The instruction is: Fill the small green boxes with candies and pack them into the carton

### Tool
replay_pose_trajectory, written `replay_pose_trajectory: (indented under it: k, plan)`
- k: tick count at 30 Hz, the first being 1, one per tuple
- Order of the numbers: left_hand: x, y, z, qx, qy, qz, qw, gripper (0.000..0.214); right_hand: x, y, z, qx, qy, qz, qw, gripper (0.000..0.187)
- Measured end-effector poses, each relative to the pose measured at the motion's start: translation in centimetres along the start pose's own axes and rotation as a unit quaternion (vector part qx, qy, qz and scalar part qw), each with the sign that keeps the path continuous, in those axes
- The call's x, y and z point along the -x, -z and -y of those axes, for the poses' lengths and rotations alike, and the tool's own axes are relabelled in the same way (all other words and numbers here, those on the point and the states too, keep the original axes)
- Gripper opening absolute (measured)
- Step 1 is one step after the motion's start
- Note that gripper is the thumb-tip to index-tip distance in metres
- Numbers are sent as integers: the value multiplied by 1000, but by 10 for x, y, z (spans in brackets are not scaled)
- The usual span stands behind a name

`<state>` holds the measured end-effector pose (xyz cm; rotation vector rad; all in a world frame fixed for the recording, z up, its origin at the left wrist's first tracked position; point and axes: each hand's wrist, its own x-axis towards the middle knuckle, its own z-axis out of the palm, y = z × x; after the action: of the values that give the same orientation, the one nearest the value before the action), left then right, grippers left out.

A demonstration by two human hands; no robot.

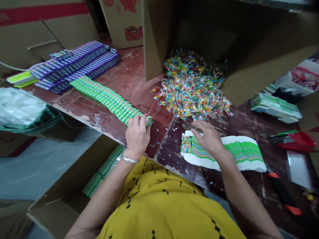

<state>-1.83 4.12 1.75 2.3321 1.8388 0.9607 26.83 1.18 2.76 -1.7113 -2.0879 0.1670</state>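
My left hand (137,136) is at the near end of a long row of small green candy boxes (109,99), its fingers closed on the last box (149,121). That box is partly covered by my fingers. My right hand (208,137) hovers over a fanned stack of flat green-and-white cartons (243,151), fingers stretched forward and thumb apart, with nothing visible in it. Just beyond its fingertips lies a heap of small clear packets of colourful candies (194,89), spilling from a cardboard box tipped on its side (239,73).
Purple boxes (82,64) stand in rows at the back left. Below the table edge, an open carton (59,186) holds green boxes. At right lie more flat cartons (276,107), a red item (296,141) and a black-and-orange tool (282,192). A white-filled bag (22,109) is far left.
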Motion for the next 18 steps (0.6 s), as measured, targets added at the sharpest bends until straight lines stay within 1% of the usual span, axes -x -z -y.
replay_pose_trajectory:
  k: [2, 3, 5, 7, 9, 10, 12, 14, 18]
  plan:
    - [3, -2, -7, 12, -13, -5, 1000, 46, 4, -3, -9, 18, 1, 23, 1000, 25]
    - [7, -3, -13, 27, -28, 5, 999, 48, 5, -6, -10, 23, 4, 35, 999, 25]
    - [17, -7, -29, 66, -74, 51, 994, 53, 8, -11, -10, 28, 12, 52, 998, 26]
    - [29, -14, -47, 102, -117, 120, 981, 59, 9, -15, -8, 32, 17, 56, 998, 27]
    - [39, -23, -63, 116, -140, 172, 968, 66, 9, -17, -5, 35, 18, 57, 998, 26]
    - [43, -28, -69, 116, -145, 188, 964, 68, 9, -17, -4, 35, 18, 57, 998, 25]
    - [47, -36, -77, 114, -146, 205, 961, 72, 9, -16, -2, 28, 14, 53, 998, 21]
    - [49, -41, -80, 114, -140, 207, 962, 75, 8, -14, -2, 10, 15, 39, 999, 19]
    - [50, -42, -79, 140, -111, 199, 964, 76, 9, -10, 2, -43, 39, 6, 998, 18]
